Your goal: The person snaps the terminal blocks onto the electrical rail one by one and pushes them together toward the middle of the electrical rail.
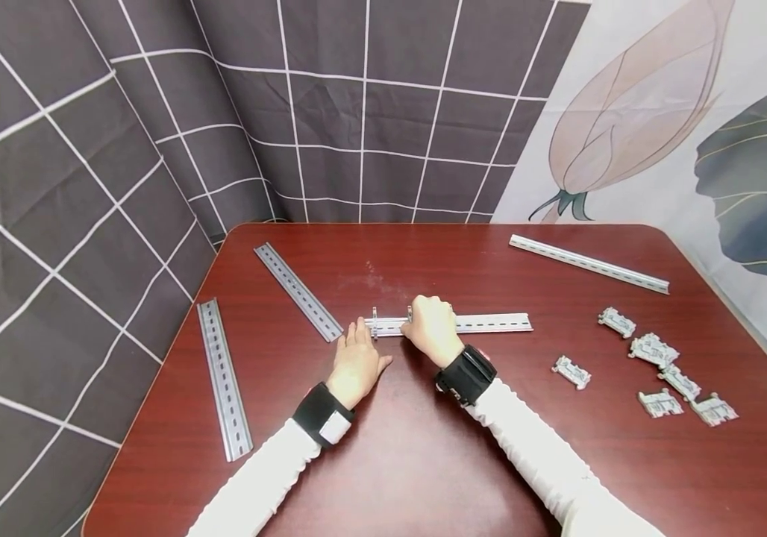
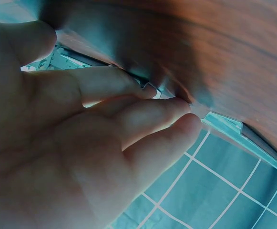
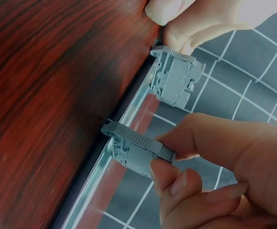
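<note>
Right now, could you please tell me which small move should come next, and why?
Perhaps press the pinched block onto the rail with the right hand: it meets the rail, but I can't tell whether it is fully seated. The left hand, fingers at the rail's end, seems placed to steady it.

- I had open tabletop (image 1: 410, 470) between the sleeves (image 1: 524, 440).
- Left: two grey rails (image 1: 292, 285) obstructed low passage.
- Right: loose terminal blocks (image 1: 653, 350) stood in the way.
- A standing block (image 3: 179, 78) narrowed the gap between left hand (image 1: 354, 365) and right hand (image 1: 433, 328).
- I had a lane nearside of the far-right rail (image 1: 588, 263).
</note>
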Available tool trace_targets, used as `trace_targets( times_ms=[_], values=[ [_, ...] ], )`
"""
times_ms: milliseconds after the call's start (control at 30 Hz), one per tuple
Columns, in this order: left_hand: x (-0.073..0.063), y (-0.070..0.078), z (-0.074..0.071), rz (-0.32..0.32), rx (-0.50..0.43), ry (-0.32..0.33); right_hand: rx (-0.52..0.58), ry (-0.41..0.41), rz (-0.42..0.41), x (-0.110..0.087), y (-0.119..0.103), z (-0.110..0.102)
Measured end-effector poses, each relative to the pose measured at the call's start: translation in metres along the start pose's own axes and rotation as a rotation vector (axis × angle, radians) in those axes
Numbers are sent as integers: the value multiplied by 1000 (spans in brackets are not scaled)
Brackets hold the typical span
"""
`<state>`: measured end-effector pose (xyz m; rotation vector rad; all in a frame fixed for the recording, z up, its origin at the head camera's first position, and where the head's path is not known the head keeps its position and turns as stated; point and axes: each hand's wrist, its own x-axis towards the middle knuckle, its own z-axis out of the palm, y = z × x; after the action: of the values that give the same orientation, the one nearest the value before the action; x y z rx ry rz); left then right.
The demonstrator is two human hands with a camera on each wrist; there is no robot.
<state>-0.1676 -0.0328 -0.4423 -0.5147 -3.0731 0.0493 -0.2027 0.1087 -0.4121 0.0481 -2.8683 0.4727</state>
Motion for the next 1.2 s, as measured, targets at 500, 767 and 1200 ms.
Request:
trace_targets(
  times_ms=[500,767,1200],
  values=[
    [-1,0,-1,22,11,26,-3,-13,71,-1,20,-7],
    [-1,0,1,14,-8,11,2,-19,85,-2,28,-10],
    [0,0,-1,5,-34,-47,2,17,77,-5,37,-15]
  ],
)
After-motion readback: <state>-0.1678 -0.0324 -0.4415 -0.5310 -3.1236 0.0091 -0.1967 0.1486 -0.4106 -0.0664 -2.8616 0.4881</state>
